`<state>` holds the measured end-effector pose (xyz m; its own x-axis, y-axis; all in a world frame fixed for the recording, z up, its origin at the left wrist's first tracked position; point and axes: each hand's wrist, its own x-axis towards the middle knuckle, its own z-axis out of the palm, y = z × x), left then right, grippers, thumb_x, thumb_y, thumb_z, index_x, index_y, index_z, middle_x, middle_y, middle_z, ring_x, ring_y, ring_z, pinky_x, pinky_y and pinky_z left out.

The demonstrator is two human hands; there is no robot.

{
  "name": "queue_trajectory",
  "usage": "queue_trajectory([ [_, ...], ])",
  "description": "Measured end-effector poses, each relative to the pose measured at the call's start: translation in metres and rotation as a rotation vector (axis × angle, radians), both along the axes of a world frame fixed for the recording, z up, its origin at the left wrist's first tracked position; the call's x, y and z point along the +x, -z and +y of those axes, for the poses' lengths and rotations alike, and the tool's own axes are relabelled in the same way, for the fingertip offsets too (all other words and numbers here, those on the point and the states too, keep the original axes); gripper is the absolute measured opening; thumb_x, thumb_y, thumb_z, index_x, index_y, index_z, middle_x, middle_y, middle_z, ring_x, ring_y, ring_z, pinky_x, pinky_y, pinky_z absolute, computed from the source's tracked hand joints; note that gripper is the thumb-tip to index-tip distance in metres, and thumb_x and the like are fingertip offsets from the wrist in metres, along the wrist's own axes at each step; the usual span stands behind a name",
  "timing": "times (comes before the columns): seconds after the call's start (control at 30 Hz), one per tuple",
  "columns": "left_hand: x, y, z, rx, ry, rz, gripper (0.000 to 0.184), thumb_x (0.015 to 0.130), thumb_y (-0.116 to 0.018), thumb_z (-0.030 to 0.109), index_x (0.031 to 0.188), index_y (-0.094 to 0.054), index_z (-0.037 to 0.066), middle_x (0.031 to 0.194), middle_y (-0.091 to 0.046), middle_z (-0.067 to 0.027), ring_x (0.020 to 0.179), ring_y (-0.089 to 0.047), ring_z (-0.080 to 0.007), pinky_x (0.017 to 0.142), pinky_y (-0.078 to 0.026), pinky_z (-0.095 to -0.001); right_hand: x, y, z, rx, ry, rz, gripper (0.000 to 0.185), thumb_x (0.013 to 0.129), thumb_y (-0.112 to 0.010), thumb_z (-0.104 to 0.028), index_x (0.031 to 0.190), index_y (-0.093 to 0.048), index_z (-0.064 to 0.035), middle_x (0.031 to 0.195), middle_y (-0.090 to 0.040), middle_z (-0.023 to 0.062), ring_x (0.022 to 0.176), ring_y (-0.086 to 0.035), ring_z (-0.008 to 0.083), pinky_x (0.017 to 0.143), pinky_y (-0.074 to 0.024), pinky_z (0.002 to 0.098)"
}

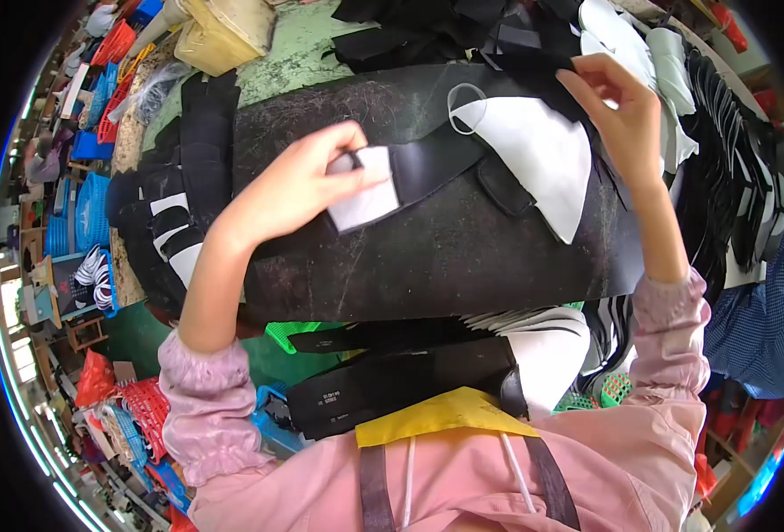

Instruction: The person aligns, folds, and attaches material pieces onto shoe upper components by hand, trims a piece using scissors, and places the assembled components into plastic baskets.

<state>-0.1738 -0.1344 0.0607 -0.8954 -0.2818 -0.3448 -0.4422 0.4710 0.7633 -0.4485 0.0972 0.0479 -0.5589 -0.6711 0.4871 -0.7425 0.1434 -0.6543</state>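
My left hand point(308, 182) is closed on the white end point(370, 186) of a black strip, thumb on top. From there the black strip point(436, 164) runs right over the dark work board point(348, 275). It reaches a white curved piece point(543, 151) with a thin pale loop point(465, 108) at its upper left corner. Below the strip a small black piece point(503, 188) lies beside the white one. My right hand point(618, 106) is raised at the upper right, near black material, thumb and fingers curled close together; what they hold, if anything, is too small to name.
Stacked black pieces point(206, 142) lie at the board's left edge. Behind are a yellowish container point(223, 35) and black scraps point(392, 40). Rows of black and white pieces point(729, 151) stand at the right. A black stack point(401, 386) sits against my body.
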Motion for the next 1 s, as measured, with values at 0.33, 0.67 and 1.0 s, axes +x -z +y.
queue_trajectory([
  [0.33,-0.033,0.010,0.045,-0.248,-0.114,0.457,0.020,0.099,-0.070,0.022,0.103,-0.064,0.003,0.091,-0.066,-0.0037,0.079,-0.060,-0.0097,0.068,-0.047,-0.0254,0.052,-0.009,-0.016,0.099,-0.374,-0.654,0.013,0.095,-0.073,-0.015,0.087,-0.064,-0.0096,0.079,-0.060,-0.0086,0.072,-0.051,0.0008,0.064,-0.0380,0.0193],
  [0.67,-0.029,-0.006,0.075,-0.764,0.026,0.753,0.025,0.090,-0.076,0.014,0.082,-0.055,0.007,0.063,-0.051,-0.0094,0.055,-0.055,-0.0288,0.053,-0.043,-0.0379,0.016,-0.005,-0.042,0.071,-0.310,-0.685,0.013,0.089,-0.072,-0.015,0.080,-0.062,-0.0148,0.075,-0.053,-0.0090,0.071,-0.047,0.0022,0.065,-0.0355,0.0228],
  [1.0,0.042,0.008,0.069,-0.114,0.265,0.516,0.016,0.085,-0.077,0.005,0.084,-0.061,0.001,0.090,-0.066,-0.0104,0.089,-0.066,-0.0286,0.079,-0.053,-0.0377,-0.001,0.028,-0.046,0.201,-0.251,0.091,0.032,0.085,-0.081,-0.022,0.112,-0.069,-0.0096,0.102,-0.066,0.0050,0.080,-0.060,0.0199,0.077,-0.0519,0.0328],
])
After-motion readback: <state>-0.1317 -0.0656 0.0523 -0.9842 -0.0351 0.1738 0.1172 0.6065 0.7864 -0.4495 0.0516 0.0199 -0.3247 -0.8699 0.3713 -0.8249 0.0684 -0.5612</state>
